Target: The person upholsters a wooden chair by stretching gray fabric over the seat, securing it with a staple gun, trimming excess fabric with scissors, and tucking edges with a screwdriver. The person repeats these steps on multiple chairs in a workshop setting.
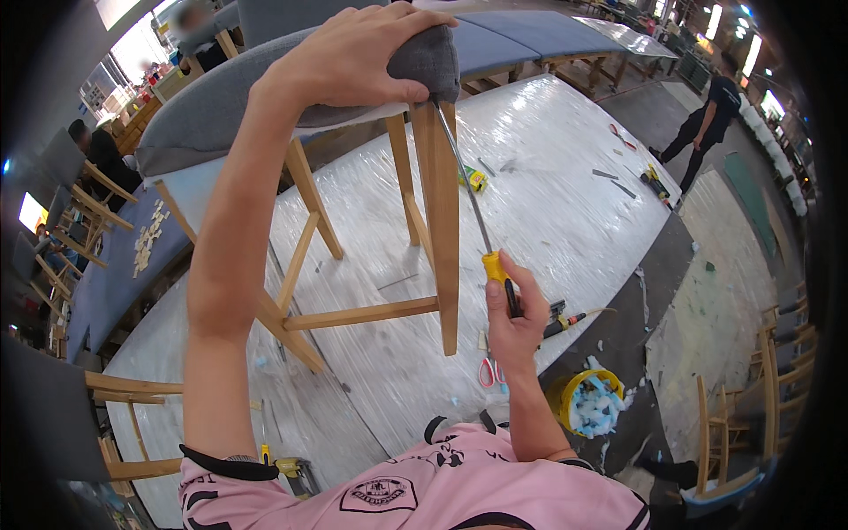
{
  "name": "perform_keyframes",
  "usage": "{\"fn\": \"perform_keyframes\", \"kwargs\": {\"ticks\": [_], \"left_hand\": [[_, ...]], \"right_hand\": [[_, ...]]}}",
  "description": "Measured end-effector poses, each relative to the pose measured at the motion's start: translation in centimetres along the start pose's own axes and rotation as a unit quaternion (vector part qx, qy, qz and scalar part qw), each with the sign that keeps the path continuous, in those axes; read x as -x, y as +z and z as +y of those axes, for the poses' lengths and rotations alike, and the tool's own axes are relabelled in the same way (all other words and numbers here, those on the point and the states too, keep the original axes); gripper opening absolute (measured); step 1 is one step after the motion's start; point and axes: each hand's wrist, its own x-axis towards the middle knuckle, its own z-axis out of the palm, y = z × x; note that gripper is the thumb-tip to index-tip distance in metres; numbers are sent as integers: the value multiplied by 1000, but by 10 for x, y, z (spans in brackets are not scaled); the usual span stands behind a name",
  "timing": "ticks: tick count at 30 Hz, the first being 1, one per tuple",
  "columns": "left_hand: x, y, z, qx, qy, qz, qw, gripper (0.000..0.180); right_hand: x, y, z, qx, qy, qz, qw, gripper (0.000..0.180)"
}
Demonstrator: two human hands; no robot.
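Chair [449,230], as I see it, legs-down over film-covered table [534,132], left hand [349,57] clasping its grey seat [426,66], right hand [517,322] wrapped round yellow-handled screwdriver [473,208] whose shaft, if pushed askew, could skid and jab the adjacent left thumb.

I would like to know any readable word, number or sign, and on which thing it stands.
I don't transcribe wording, only where it stands.
Pink shirt: shield-shaped crest with lettering; other dark marks, unclear.
Yellow-green item on the table: any print is too small to read.
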Motion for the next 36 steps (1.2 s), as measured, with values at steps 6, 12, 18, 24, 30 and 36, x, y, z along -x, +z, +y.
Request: {"fn": "perform_keyframes", "kwargs": {"ticks": [6, 12, 18, 24, 30, 36], "left_hand": [[0, -8, 10, 8, 5, -18, 1000, 83], [1, -22, 18, 10, -19, -47, 999, 84], [-46, -43, 24, 152, -155, -168, 962, 62], [-67, -16, -26, 174, -205, -141, 953, 65], [-64, -16, -34, 277, -154, -182, 931, 61], [-64, -16, -43, 300, -116, -175, 930, 56]], "right_hand": [[-7, 14, 31, -58, -11, -2, 998, 32], [-16, 41, 58, -100, -64, 23, 993, 30], [-11, 25, 42, -149, 114, -31, 982, 31], [-3, -25, 24, -62, 43, -59, 995, 34], [-17, -29, 9, -21, 11, -70, 997, 33], [-22, -21, 0, -18, 37, -73, 996, 34]]}}
